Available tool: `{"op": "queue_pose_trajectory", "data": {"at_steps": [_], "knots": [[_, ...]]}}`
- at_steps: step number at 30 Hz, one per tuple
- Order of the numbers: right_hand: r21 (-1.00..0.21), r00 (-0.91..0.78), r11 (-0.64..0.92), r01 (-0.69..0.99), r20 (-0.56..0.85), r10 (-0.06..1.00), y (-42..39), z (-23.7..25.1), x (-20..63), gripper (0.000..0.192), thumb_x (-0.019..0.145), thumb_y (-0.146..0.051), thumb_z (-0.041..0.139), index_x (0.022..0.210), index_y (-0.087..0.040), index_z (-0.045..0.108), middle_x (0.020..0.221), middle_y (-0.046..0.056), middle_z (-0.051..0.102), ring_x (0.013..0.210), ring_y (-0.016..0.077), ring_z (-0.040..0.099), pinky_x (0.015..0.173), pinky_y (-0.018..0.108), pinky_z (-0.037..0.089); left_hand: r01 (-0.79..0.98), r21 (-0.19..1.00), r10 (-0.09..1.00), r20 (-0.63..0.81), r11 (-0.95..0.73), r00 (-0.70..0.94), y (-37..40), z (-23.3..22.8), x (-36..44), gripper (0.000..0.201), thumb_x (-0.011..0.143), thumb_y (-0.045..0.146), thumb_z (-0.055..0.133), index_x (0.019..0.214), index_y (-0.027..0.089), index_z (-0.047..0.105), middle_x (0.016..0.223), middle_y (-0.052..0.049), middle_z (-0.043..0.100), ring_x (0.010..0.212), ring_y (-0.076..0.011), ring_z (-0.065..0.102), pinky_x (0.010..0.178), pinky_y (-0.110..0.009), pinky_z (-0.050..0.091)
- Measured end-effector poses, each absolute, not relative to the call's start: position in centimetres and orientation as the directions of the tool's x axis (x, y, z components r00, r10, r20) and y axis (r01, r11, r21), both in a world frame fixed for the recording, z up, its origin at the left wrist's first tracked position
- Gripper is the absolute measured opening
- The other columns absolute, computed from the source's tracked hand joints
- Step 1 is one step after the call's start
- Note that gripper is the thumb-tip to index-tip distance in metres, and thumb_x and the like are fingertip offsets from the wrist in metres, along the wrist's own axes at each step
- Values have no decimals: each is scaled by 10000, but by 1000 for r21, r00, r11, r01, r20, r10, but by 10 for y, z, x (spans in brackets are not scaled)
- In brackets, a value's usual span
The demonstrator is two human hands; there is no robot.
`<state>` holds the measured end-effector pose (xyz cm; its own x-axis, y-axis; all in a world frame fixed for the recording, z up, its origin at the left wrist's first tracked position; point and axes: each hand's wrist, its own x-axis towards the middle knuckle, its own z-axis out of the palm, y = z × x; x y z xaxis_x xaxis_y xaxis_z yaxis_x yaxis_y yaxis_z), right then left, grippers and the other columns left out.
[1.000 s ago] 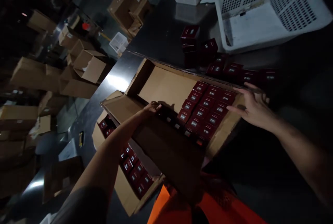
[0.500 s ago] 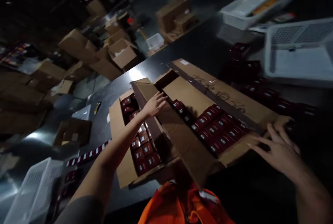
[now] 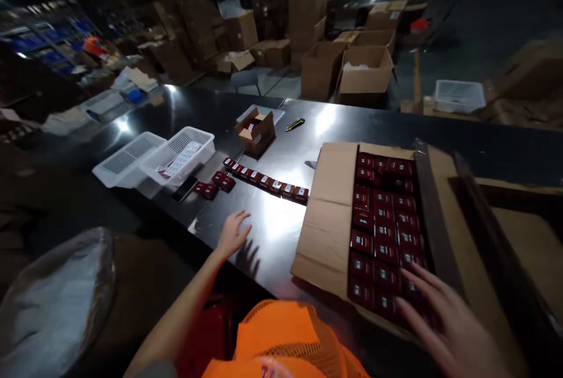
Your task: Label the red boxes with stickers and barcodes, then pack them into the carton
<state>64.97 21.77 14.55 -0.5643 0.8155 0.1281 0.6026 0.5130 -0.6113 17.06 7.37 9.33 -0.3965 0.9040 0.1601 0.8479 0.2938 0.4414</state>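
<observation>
My left hand hovers over the metal table, fingers apart and holding nothing. Beyond it runs a row of small dark red boxes, with a few more red boxes to its left. My right hand is spread above the near end of an open cardboard carton filled with rows of small dark red boxes. Whether its fingertips touch the boxes I cannot make out. Another open carton stands at the right, partly cut off by the frame.
White plastic baskets stand at the left, one with printed sheets inside. A dark phone lies beside them. A small open carton and a yellow-black cutter sit farther back. A plastic-lined bin is at lower left; stacked cartons fill the background.
The view has swung left. My left hand has left the flap between the cartons for the table's left side. My right hand has moved from the right carton to above the left carton's boxes.
</observation>
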Motion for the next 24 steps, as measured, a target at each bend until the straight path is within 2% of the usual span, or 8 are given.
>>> {"op": "queue_pose_trajectory", "data": {"at_steps": [4,8,10,13,15,17,20,24], "knots": [[-664,-748,512,544,-107,655,236,143,507,593,874,-503,562,1441,-371,446,1527,76,450,1391,333,455,1141,569,411,786,474,861,105,397,-499,57,82,79,384,869,392,518,1185,200,623,1303,-151,631,1231,-370,576,1078,-583,452],[-683,-657,398,613,-160,737,278,113,408,650,819,-415,606,1433,-274,443,1484,101,510,1392,315,456,1160,501,387,793,502,898,69,345,-435,103,75,34,508,839,386,571,1306,187,565,1460,-142,532,1424,-325,404,1198,-504,324],[-663,-577,321,676,-205,791,295,91,374,661,838,-387,567,1447,-183,412,1446,158,541,1303,301,554,1081,461,475,784,510,896,56,353,-440,139,69,15,559,832,373,600,1355,187,533,1524,-131,468,1480,-316,314,1216,-492,287],[-606,-430,192,772,-275,860,313,63,341,612,893,-375,482,1427,-84,408,1299,221,640,1105,297,683,933,428,565,710,514,811,45,482,-583,193,60,-32,549,904,359,538,1404,139,476,1559,-178,398,1495,-345,262,1211,-533,261],[-549,-338,131,826,-295,894,324,52,330,600,905,-391,477,1396,-50,434,1248,251,658,1098,331,681,928,452,555,625,520,721,25,582,-692,225,57,-73,508,953,362,500,1399,121,469,1533,-204,413,1462,-347,318,1190,-558,282],[-492,-269,97,865,-293,917,336,46,325,588,913,-399,489,1373,-33,457,1250,277,646,1148,357,650,961,467,521,547,528,656,-25,650,-755,250,53,-113,472,956,382,541,1361,143,505,1468,-170,483,1372,-326,439,1137,-579,350],[-412,-208,75,908,-289,935,356,40,322,514,935,-367,483,1322,-31,511,1182,274,674,1120,356,655,941,444,503,455,531,607,-149,715,-780,275,43,-153,413,931,385,609,1276,160,570,1344,-116,577,1212,-275,570,1032,-539,472],[-346,-185,69,936,-318,930,376,28,314,378,948,-357,499,1160,-78,643,1008,212,734,971,325,703,835,380,508,366,514,566,-310,776,-764,288,24,-168,335,927,370,620,1187,158,617,1224,-92,633,1090,-241,629,932,-459,546]]}}
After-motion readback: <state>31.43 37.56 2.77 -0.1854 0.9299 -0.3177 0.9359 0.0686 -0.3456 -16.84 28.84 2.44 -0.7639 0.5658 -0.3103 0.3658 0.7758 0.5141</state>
